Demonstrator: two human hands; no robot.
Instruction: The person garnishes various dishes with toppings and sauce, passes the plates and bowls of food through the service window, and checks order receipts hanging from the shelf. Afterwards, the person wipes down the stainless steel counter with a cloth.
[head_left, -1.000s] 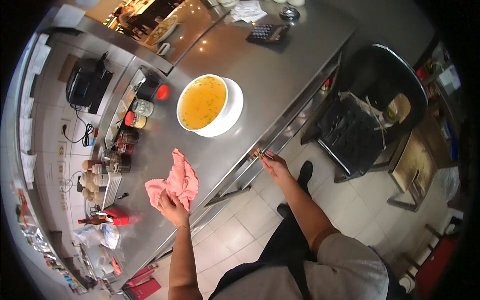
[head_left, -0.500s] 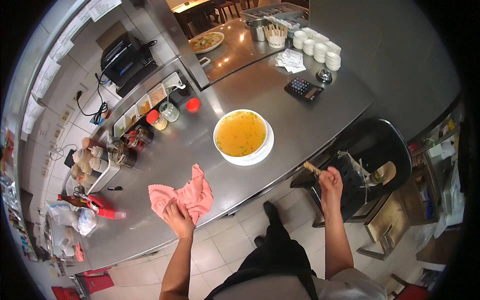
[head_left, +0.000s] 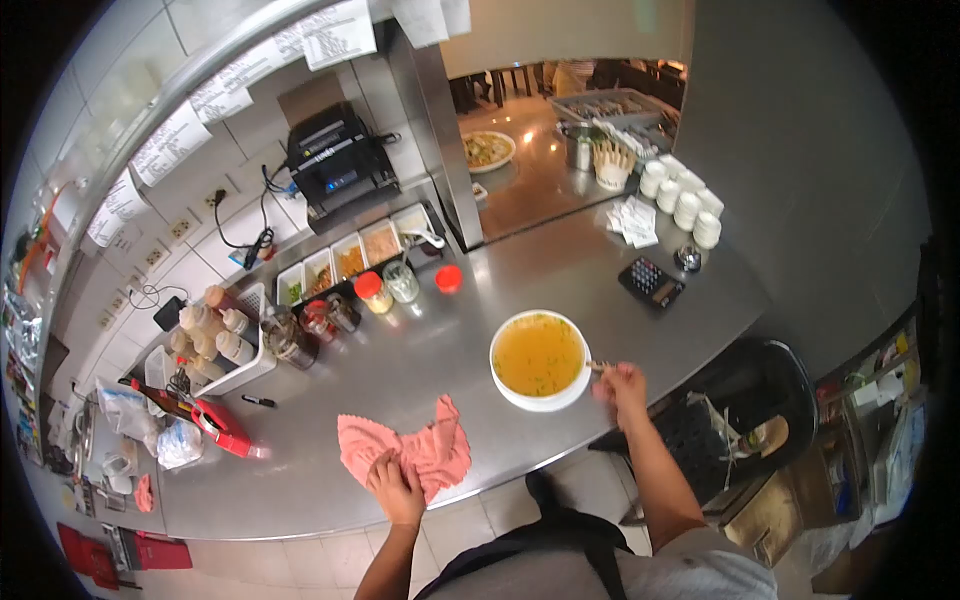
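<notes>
My left hand (head_left: pixel 398 487) presses on a crumpled pink cloth (head_left: pixel 440 452) near the counter's front edge, its fingers gathered on the fabric. A white bowl (head_left: pixel 497 385) of clear yellow soup (head_left: pixel 540 352) with green bits stands to the right of the cloth, on a white plate (head_left: pixel 552 405). My right hand (head_left: pixel 622 388) is at the bowl's right side, fingers closed on a small tan stick-like piece (head_left: pixel 599 366). The piece's tip is by the bowl's rim; I cannot tell whether it touches.
Along the back are sauce bottles (head_left: pixel 205 330) in a white basket, jars (head_left: pixel 290 338), topping trays (head_left: pixel 350 260) and a black printer (head_left: pixel 340 165). A calculator (head_left: pixel 651 283), bell (head_left: pixel 688 259) and small white dishes (head_left: pixel 688 212) stand right. A black chair (head_left: pixel 790 370) adjoins the counter.
My right hand has moved up and left from over the chair to the bowl's side, still holding the tan piece. My left hand remains on the cloth. The view has shifted.
</notes>
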